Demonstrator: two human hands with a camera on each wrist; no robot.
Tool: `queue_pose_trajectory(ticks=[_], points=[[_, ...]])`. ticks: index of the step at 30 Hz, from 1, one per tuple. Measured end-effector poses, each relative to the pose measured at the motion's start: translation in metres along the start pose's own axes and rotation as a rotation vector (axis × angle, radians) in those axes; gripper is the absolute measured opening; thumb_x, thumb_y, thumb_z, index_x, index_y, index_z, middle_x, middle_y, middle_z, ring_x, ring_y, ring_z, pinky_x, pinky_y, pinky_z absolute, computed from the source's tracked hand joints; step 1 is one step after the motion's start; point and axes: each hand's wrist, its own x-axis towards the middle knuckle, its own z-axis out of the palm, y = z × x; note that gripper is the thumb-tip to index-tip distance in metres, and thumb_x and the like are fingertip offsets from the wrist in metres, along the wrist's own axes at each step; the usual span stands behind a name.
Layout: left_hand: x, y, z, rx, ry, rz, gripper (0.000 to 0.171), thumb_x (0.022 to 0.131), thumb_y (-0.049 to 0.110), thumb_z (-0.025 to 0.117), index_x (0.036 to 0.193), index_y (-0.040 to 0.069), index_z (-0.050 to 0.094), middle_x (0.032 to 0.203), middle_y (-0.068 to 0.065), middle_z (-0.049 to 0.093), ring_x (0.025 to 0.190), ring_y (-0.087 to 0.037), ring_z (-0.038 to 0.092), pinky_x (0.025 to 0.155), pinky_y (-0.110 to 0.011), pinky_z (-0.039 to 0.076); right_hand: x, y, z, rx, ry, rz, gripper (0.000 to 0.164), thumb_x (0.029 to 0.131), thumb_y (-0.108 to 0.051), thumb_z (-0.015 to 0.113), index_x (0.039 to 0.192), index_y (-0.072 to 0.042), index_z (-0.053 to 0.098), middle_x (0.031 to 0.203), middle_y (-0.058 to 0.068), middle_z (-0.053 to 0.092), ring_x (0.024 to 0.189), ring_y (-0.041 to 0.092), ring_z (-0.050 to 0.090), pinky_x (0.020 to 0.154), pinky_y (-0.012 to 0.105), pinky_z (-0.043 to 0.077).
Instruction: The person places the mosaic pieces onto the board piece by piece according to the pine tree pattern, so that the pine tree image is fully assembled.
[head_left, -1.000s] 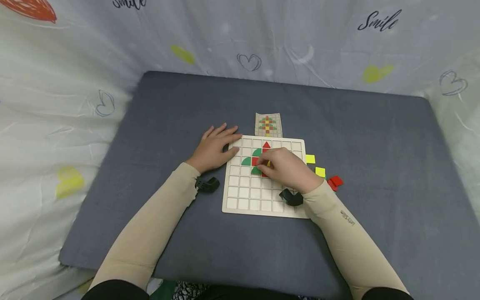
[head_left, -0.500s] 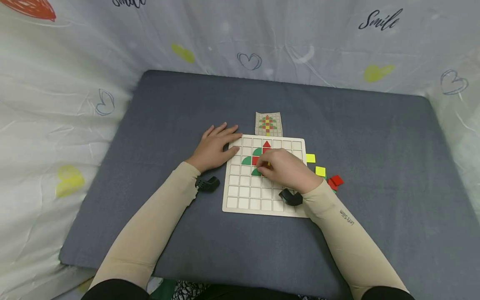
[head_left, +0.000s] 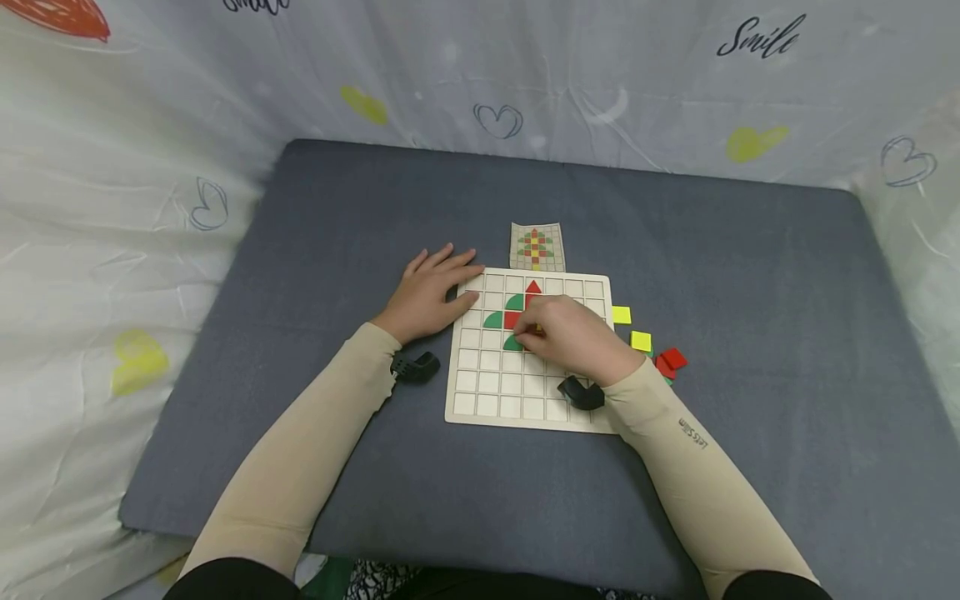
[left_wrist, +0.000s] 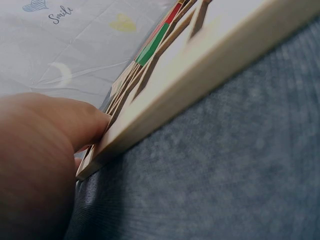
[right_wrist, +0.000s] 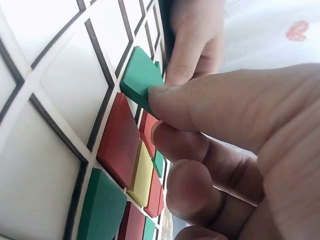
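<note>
My left hand (head_left: pixel 429 300) lies with spread, straight fingers at the upper left corner of a pale wooden grid board (head_left: pixel 517 407). In the left wrist view its thumb (left_wrist: pixel 92 122) touches the board's edge. Over the board's upper middle, my right hand (head_left: pixel 570 337) has curled fingers and pinches a green quarter-round tile (right_wrist: pixel 140 75) at its edge, thumb tip on the tile. Below that tile in the right wrist view sit a red square tile (right_wrist: pixel 119 145), a yellow tile (right_wrist: pixel 142 175) and another green tile (right_wrist: pixel 102 207). A red triangle (head_left: pixel 533 287) tops the pattern. My right hand hides part of it.
A pattern card (head_left: pixel 516 258) showing a coloured tree lies against the board's far edge. Loose yellow tiles (head_left: pixel 641 341) and red tiles (head_left: pixel 674 359) lie right of the board, with some green showing under them. Grey cloth (head_left: pixel 360 217) covers the table.
The right hand keeps its place over the green tile, with hardly any movement. The left hand has stayed at the board's corner.
</note>
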Motion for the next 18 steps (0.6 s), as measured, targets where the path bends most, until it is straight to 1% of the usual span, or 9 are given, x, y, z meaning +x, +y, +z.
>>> queue_pose_trajectory(ticks=[11, 18], points=[[0.0, 0.0007, 0.0001, -0.002, 0.001, -0.003, 0.054, 0.109, 0.045, 0.055, 0.159, 0.025, 0.051, 0.171, 0.003, 0.034, 0.163, -0.023, 0.016, 0.132, -0.049, -0.001, -0.0005, 0.0002, 0.0014, -0.03, 0.008, 0.004, 0.005, 0.093, -0.009, 0.081, 0.095, -0.011, 0.085, 0.085, -0.003, 0.069, 0.072, 0.011, 0.059, 0.068, 0.029, 0.053], [0.0005, -0.0018, 0.002, 0.011, 0.005, 0.003, 0.055, 0.108, 0.047, 0.056, 0.159, 0.026, 0.051, 0.171, 0.002, 0.034, 0.163, -0.024, 0.016, 0.132, -0.05, 0.0, 0.0002, 0.0005, 0.0021, -0.044, 0.0, 0.005, 0.008, 0.093, -0.008, 0.08, 0.098, -0.01, 0.086, 0.084, -0.002, 0.069, 0.072, 0.01, 0.058, 0.068, 0.029, 0.052]])
